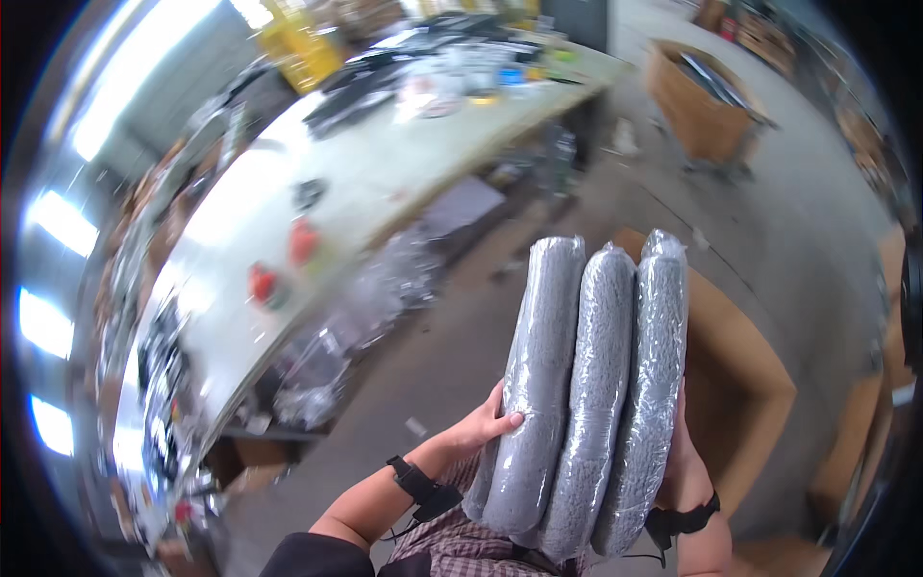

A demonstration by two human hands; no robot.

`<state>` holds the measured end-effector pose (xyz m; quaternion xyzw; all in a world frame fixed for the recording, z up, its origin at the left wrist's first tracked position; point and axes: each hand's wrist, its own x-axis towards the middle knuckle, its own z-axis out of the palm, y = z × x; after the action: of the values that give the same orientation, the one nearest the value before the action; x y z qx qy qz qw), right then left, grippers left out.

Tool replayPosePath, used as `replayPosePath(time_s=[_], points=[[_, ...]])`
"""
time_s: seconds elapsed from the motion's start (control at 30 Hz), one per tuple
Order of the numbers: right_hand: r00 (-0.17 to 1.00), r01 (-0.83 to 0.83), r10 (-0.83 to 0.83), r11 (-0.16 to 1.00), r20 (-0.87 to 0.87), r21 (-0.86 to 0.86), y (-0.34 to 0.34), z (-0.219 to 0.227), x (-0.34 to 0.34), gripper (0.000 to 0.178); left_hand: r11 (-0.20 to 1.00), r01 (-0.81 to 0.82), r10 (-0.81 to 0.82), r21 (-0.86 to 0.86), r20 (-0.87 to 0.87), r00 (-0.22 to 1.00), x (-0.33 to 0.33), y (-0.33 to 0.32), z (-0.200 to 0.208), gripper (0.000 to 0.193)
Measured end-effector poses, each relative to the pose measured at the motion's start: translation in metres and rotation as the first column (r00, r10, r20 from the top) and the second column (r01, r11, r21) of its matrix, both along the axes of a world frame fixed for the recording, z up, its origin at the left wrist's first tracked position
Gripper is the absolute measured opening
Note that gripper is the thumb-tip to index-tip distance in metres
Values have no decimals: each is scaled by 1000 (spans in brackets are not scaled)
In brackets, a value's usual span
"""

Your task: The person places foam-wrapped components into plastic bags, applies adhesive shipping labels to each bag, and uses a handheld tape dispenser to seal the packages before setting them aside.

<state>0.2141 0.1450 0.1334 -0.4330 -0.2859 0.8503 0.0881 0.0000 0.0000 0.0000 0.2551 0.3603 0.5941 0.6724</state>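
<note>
- Both hands clamp a stack of three grey rolls (586,394) between them, held upright in front of the chest, above the concrete floor.
- Left hand (486,423) presses flat on the left side of the stack, thumb lying over the front of the nearest roll, fingers curled behind it.
- Right hand (685,457) shows only at the right edge of the stack, palm against the outer roll; its fingers are hidden behind the wrap, so how far they curl cannot be told.
- Each roll is a long, rounded cylinder of grey fuzzy cloth sealed in clear, crinkled plastic film that bunches at the top ends; the three touch side by side.
- Black straps circle both wrists (423,486).
- Grey concrete floor (769,221) fills the middle and right of the view, with small scraps lying on it.
- Long pale worktable (365,183) runs from lower left to the top centre, blurred; two red objects (284,264) sit on it, and dark sheets and loose clutter crowd its far end.
- Crumpled clear plastic (385,288) is piled under the table's edge.
- Brown cardboard box (750,385) stands open just behind the rolls, at right.
- Another open cardboard box (702,101) stands well apart, near the top right.
- Yellow crate (303,43) sits beyond the table, top centre.
- Bright window panels (58,221) glare along the left wall.
</note>
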Motion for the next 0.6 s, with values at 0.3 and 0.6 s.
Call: replayPosePath(time_s=[0.3,0.6], points=[[900,-432,436,895,8,-109,-42,-28,-194,75,811,-578,580,-89,-3,815,-86,-142,-21,108],[729,-665,654,746,-202,15,-209,-25,-520,71,544,-828,738,-138,-391,550,-338,-349,54,96]])
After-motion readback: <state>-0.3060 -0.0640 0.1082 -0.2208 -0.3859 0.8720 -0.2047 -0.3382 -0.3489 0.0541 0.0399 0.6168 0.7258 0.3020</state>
